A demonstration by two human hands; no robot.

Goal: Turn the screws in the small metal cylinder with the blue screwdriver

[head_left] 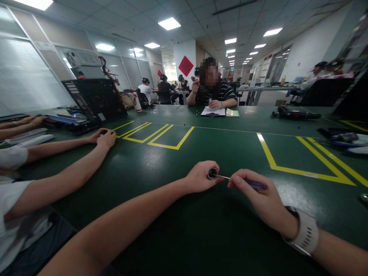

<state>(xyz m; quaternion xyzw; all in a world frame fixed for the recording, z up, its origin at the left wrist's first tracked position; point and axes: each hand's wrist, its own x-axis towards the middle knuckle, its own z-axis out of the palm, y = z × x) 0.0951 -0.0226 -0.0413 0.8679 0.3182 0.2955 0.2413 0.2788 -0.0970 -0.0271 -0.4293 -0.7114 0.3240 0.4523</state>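
My left hand is wrapped round a small dark cylinder, whose round open end with a metallic rim faces me. In my right hand is a screwdriver with a dark purple, translucent-looking handle. Its thin shaft points left, and the tip reaches the open end of the cylinder. How deep the tip sits inside cannot be made out. Both hands are just above the green table, near its middle.
Yellow tape outlines mark the table. At left, another person's hands hold a small dark thing. Across the table a person sits behind a clipboard. A black tool lies at the back right, a computer case at the back left.
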